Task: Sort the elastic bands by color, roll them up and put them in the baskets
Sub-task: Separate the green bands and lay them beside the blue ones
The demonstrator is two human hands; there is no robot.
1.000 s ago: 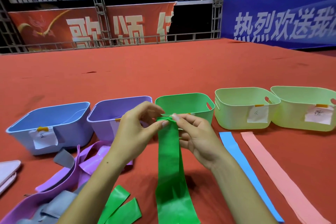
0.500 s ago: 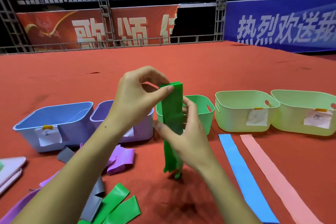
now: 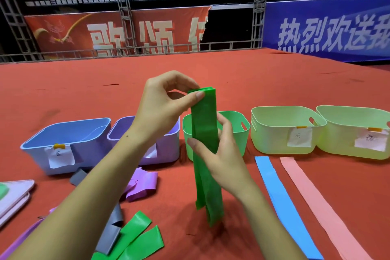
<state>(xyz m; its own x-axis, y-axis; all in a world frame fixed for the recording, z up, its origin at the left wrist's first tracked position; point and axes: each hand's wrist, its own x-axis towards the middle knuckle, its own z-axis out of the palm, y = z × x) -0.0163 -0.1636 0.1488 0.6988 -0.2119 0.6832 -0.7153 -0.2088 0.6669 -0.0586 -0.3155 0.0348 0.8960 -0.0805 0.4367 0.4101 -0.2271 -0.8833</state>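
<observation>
A folded green elastic band (image 3: 205, 133) hangs upright in front of the green basket (image 3: 242, 133). My left hand (image 3: 162, 107) pinches its top fold between thumb and fingers. My right hand (image 3: 219, 158) grips the band's middle, thumb across the front. The band's lower ends dangle just above the red mat. Left of the green basket stand a blue basket (image 3: 69, 143) and a purple basket (image 3: 164, 150); two pale green baskets (image 3: 282, 131) (image 3: 358, 133) stand to the right. A blue band (image 3: 280, 200) and a pink band (image 3: 316, 207) lie flat at the right.
Loose purple bands (image 3: 141, 183), grey bands (image 3: 111, 230) and another green band (image 3: 135, 238) lie at the lower left on the red mat. A pink flat lid or tray (image 3: 14, 198) sits at the left edge. Railings and banners stand far behind.
Both hands lifted the green band from low in front of the baskets to an upright hold. The right hand slid down from the top to the band's middle.
</observation>
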